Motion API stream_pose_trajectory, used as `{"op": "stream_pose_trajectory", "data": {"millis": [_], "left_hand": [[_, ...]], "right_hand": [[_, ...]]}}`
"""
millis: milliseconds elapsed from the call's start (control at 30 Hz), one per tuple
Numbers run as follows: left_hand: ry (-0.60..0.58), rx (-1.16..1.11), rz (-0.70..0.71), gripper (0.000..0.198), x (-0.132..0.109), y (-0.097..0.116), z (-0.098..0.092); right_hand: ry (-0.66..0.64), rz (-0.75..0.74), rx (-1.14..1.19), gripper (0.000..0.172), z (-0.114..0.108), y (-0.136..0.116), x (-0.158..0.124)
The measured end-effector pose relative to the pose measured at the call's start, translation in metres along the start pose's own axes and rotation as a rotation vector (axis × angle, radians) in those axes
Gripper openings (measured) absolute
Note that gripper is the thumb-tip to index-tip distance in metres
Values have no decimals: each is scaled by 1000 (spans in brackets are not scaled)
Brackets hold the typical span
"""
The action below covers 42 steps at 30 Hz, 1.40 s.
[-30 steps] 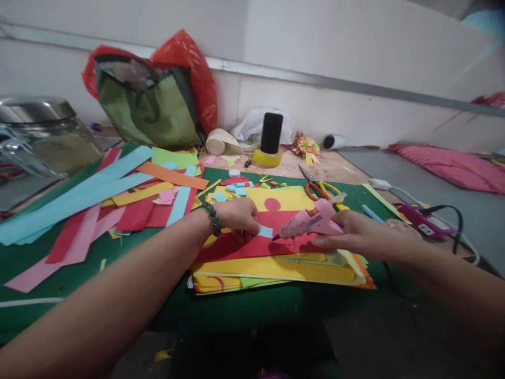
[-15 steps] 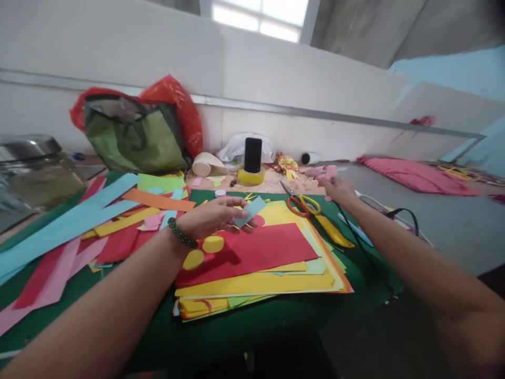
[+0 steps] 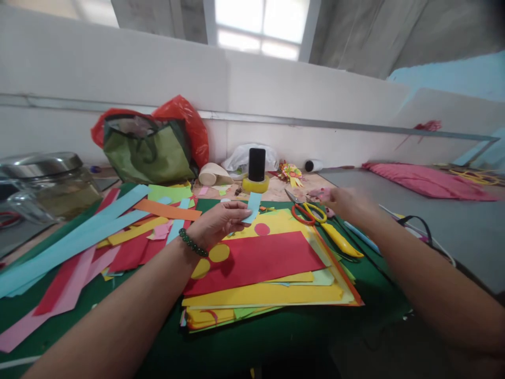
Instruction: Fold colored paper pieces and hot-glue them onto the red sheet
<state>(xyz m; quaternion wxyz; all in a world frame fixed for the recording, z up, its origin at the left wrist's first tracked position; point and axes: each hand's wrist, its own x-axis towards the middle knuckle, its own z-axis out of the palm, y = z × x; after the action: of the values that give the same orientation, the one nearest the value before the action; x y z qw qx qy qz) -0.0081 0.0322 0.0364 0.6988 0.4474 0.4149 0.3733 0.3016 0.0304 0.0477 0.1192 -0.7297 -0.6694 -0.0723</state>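
Between the fingertips of my left hand (image 3: 226,217) is a small light blue paper piece (image 3: 253,207), raised over the paper stack. My right hand (image 3: 345,204) is smeared by motion at the far right of the green mat, by a blurred pink object (image 3: 321,195); whether its fingers grip it I cannot tell. Scissors (image 3: 310,212) with red and yellow handles lie just left of that hand. Below my left hand, a red paper sheet (image 3: 260,260) tops the stack of yellow sheets (image 3: 268,295). Two yellow paper circles (image 3: 219,252) rest on the red sheet, and a pink circle (image 3: 262,229) sits behind it.
Coloured paper strips (image 3: 98,226) spread over the left of the green mat (image 3: 307,337). A glass jar (image 3: 51,181) and a green bag (image 3: 148,155) stand behind them. A phone (image 3: 256,164) is upright on a tape roll (image 3: 254,184). A yellow-handled tool (image 3: 339,239) lies at right.
My right hand has moved lower, toward the table behind the scissors, and is more blurred. My left hand still holds the blue paper, now turned more upright. The view has shifted slightly.
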Motion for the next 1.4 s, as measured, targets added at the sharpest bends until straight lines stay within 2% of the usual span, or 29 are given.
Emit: {"op": "stream_pose_trajectory", "data": {"millis": [67,167,233,300,400,500,633,867,933,1133,1400], "left_hand": [[-14,1,-1,19,-1,-2,3],[-51,9,-7,16,-3,-5,5],[-74,0,-2,15,-3,-6,4],[-79,-15,16,16,-2,-6,3],[-65,-9,40,21,0,-7,0],[-52,-10,62,30,2,-10,1],[-13,-10,123,33,3,-14,2],[103,90,231,35,5,-17,5],[132,130,253,35,5,-17,7],[140,238,294,25,2,-17,11],[160,310,307,12,-2,-15,16]], "right_hand": [[135,-346,-16,20,-6,-32,-21],[323,-879,55,26,7,-80,-44],[432,-1072,49,30,23,-100,-48],[535,-1124,93,28,37,-110,-44],[654,-1097,275,21,47,-111,-35],[661,-1078,491,15,48,-108,-32],[513,-998,779,12,50,-111,-35],[84,-528,1284,24,55,-117,-34],[-1,-398,1403,29,55,-118,-32],[-115,-151,1555,35,53,-119,-28],[-185,-62,1653,34,55,-120,-28]]}}
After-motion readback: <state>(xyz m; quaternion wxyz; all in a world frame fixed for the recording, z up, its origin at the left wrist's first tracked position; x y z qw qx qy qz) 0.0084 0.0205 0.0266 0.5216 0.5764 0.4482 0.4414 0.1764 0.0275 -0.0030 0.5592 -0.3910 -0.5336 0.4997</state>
